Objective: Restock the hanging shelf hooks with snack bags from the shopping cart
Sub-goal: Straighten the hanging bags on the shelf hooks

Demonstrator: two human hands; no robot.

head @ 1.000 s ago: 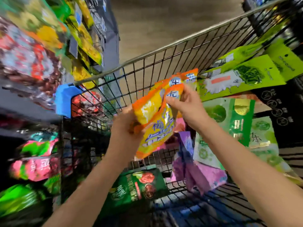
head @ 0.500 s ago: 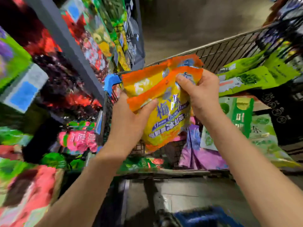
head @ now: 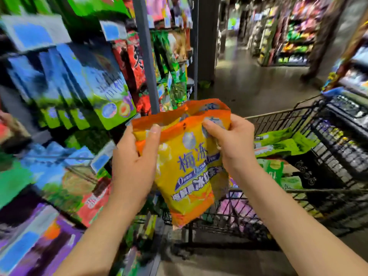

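Store aisle, grey floor stretching ahead, blurred shelf of hanging packs standing at left, wire cart sitting at right, orange-and-yellow bags with blue lettering hanging upright between them, left hand gripping their left edge, thumb lying across the front, right hand pinching the top right corner.

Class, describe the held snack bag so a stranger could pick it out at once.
Find the wire shopping cart beside the snack shelf. At its near end, the left hand and right hand hold up a snack bag. Unlike the green bags in the cart, it is yellow with orange edges and blue lettering.
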